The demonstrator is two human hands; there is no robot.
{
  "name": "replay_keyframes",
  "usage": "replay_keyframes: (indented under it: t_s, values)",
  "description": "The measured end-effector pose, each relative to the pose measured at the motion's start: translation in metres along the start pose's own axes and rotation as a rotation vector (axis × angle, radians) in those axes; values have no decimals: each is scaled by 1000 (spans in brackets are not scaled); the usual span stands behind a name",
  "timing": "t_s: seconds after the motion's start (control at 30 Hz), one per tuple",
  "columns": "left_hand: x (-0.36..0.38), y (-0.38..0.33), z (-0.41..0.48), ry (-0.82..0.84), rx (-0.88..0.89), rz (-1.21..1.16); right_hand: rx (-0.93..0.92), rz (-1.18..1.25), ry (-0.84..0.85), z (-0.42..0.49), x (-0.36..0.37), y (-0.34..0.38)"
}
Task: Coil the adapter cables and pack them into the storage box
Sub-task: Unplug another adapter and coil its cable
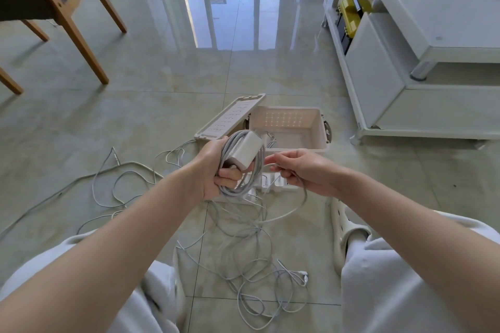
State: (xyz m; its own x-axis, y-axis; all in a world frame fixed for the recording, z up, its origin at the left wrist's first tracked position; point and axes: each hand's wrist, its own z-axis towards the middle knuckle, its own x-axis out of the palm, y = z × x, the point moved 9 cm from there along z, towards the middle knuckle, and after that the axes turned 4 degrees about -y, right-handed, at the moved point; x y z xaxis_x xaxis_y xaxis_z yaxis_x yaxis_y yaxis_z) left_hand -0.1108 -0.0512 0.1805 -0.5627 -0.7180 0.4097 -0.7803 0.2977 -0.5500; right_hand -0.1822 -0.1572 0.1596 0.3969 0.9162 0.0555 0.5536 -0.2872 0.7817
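Adapter cable coiled around its power brick, left hand fingers curled round the bundle, right hand fingertips pinching the loose tail, open storage box beyond the knuckles

Both bare forearms reach forward from the lower corners of the view, converging toward the centre. The left forearm angles up and to the right, ending in the left hand, whose back is turned to the left and whose fingers curl round a coiled cable and the white adapter lying against it. The right forearm angles up and to the left. The right hand, back uppermost, pinches a loose cable strand between thumb and fingertips, just beside the coil. The two hands sit level, near each other but apart.
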Motion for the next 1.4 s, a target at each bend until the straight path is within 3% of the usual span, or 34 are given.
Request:
replay_keyframes:
  t_s: [0.23,0.47,0.8,1.2,1.4]
  values:
    - [7,-15,-4,113,68,-216,52,116,-92,2,-17,-3]
    - [3,-27,-9,107,137,-213,-30,269,51,-1,-3,4]
    - [19,-28,-14,180,181,-207,194,445,111,-3,26,-30]
    - [14,-22,-12,105,114,-239,293,476,281,-14,50,-33]
    - [12,-8,-11,18,76,-167,180,531,343,-24,67,-13]
